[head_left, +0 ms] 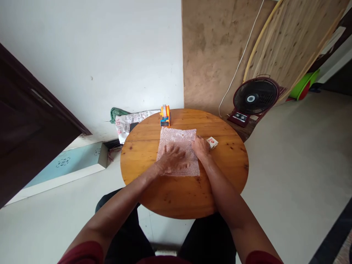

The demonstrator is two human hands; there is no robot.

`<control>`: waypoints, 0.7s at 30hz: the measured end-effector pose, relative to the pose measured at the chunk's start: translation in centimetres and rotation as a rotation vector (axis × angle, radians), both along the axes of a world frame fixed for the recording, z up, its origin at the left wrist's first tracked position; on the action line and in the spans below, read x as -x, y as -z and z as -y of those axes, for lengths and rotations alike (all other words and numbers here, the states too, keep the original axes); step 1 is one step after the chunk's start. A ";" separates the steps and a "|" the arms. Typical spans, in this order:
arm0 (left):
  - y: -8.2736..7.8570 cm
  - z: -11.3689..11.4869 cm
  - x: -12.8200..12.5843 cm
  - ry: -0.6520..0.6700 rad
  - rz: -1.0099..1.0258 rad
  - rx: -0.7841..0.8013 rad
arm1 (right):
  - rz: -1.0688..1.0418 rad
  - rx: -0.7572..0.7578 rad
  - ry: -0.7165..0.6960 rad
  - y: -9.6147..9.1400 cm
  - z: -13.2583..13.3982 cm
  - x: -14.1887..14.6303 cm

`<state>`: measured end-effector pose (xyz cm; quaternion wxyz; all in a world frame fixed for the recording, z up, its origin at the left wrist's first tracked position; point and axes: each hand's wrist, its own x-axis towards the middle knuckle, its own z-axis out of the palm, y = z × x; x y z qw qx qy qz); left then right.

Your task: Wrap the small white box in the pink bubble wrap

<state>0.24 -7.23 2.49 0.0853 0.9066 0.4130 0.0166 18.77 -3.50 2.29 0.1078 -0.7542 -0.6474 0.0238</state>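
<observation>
A sheet of pinkish bubble wrap (pixel 176 137) lies flat on the round wooden table (pixel 165 200). My left hand (pixel 172 159) rests on its lower left part, palm down with the fingers spread. At the sheet's right edge is my right hand (pixel 201 146), its fingers curled and closed on the bubble wrap there. Just beyond that hand, to the right, sits a small white box (pixel 212 142) with a red mark, partly hidden by the hand. An orange and blue tape dispenser (pixel 165 116) with a roll of tape stands behind the sheet.
A dark red fan (pixel 255 97) stands right of the table, before a leaning round wooden board (pixel 291 40). A white printed sack (pixel 123 124) lies against the wall at the left. A light blue box (pixel 74 161) is on the floor by the dark door (pixel 30 106).
</observation>
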 end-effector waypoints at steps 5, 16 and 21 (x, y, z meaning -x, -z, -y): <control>-0.9 -1.6 -1.6 -0.079 0.063 -0.172 | -0.015 -0.003 -0.005 0.1 0.2 -0.2; 3.7 -4.1 -2.2 -0.054 0.088 -0.069 | -0.018 -0.166 0.053 -3.4 2.7 -2.3; 3.6 -4.0 -2.2 -0.054 0.098 -0.076 | -0.080 0.063 0.121 -3.6 2.9 -5.8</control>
